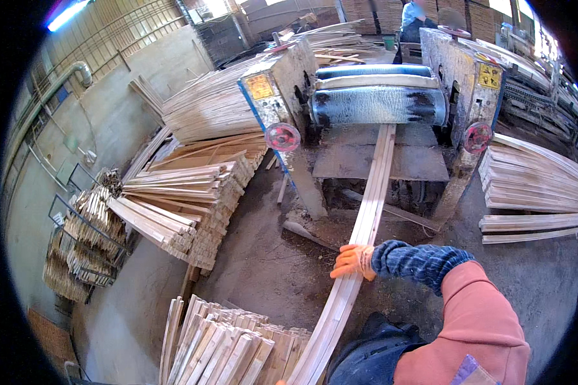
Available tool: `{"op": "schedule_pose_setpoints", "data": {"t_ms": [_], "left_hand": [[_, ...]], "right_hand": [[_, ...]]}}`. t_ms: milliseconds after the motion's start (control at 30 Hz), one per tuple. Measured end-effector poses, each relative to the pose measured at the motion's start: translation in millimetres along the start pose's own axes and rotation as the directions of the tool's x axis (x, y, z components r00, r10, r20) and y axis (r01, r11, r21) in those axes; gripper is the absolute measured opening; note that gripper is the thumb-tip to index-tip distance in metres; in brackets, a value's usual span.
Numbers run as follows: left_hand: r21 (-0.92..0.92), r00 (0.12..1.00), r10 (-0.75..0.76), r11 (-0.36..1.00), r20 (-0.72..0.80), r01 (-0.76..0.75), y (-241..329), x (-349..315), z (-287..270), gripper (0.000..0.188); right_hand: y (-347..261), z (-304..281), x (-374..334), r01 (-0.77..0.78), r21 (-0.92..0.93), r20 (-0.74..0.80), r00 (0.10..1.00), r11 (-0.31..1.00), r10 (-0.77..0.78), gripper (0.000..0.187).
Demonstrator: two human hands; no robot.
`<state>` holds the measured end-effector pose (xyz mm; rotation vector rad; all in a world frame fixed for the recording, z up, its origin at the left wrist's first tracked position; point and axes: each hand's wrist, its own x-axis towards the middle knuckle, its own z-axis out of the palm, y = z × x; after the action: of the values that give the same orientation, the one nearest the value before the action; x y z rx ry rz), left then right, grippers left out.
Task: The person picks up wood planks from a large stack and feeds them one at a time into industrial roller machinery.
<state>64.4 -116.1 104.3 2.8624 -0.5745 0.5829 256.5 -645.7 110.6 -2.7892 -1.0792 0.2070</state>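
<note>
Several long pale wooden strips (331, 314) lie side by side and run from the lower edge up to the roller machine (379, 106). Their far ends go in beneath its large worn roller. My right hand (354, 262), in an orange glove, is closed over the strips about midway, fingers wrapped across their top. A dark quilted sleeve cover sits on that forearm. Only a sliver of orange, apparently my left hand (280, 382), shows at the bottom edge beside the strips' near end; its fingers are hidden.
A stack of wooden strips (225, 346) stands at the lower left, near the strips' close end. Larger timber piles (199, 186) rise farther left. More boards (530, 179) lie at the right. Red handwheels (282, 137) flank the machine. A person (414, 22) is behind it.
</note>
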Motion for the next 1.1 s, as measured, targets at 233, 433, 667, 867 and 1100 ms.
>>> {"op": "schedule_pose_setpoints", "data": {"t_ms": [233, 433, 667, 867, 1100], "left_hand": [[0.313, 0.935, -0.134, 0.949, 0.327, 0.026, -72.6, -36.9, -62.8, 0.043], [0.24, 0.847, -0.222, 0.964, 0.483, 0.116, -4.4, 32.2, -12.2, 0.048], [-0.197, 0.935, 0.07, 0.98, 0.347, 0.0, 75.1, 98.6, 20.9, 0.049], [-0.16, 0.994, 0.051, 0.986, 0.098, -0.035, 28.2, 41.5, -19.7, 0.05], [0.153, 0.736, -0.374, 0.923, 0.564, 0.352, -51.2, -15.3, -78.0, 0.099]], "right_hand": [[22.8, -2.1, -20.7, -0.578, -0.006, -0.353, 0.765, 0.816, 0.539, 0.094], [-40.8, 54.0, 56.0, 0.001, 0.072, -0.291, 0.957, 0.997, 0.02, 0.111], [-173.9, 58.7, 110.9, 0.487, 0.172, -0.07, 0.873, 0.856, -0.483, 0.12], [-105.7, 35.9, 93.6, 0.398, 0.203, 0.033, 0.91, 0.895, -0.412, 0.125], [-23.3, 36.4, 48.6, 0.044, -0.04, -0.185, 0.981, 0.998, -0.05, 0.11]]}}
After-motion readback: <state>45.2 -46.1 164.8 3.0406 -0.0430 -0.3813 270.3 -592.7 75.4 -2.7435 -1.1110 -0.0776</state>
